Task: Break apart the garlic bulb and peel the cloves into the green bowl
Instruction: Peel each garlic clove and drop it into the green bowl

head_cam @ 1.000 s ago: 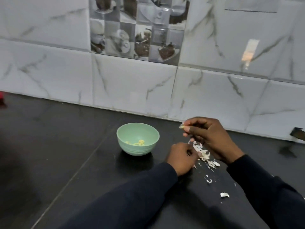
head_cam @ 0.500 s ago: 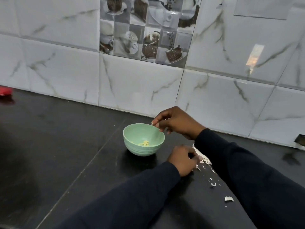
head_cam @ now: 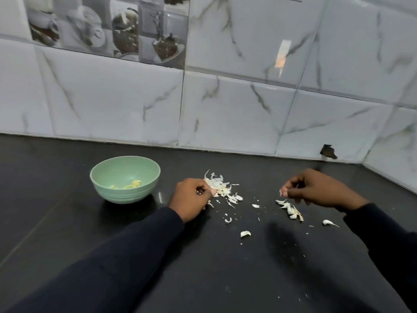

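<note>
We curl our left hand (head_cam: 191, 197) against the peel pile (head_cam: 222, 187), contents unclear, while our right hand (head_cam: 316, 190) pinches a white scrap (head_cam: 281, 192).

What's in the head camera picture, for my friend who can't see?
On a black countertop strewn with white papery garlic skins, the left hand curls at the biggest heap and the right hand pinches a small white garlic scrap. Left of them, a pale green round bowl holds yellowish peeled cloves.

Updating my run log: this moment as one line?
step: peeling | left hand: curled at skins, contents hidden | right hand: curled near garlic bits | bowl: peeled garlic inside
</note>
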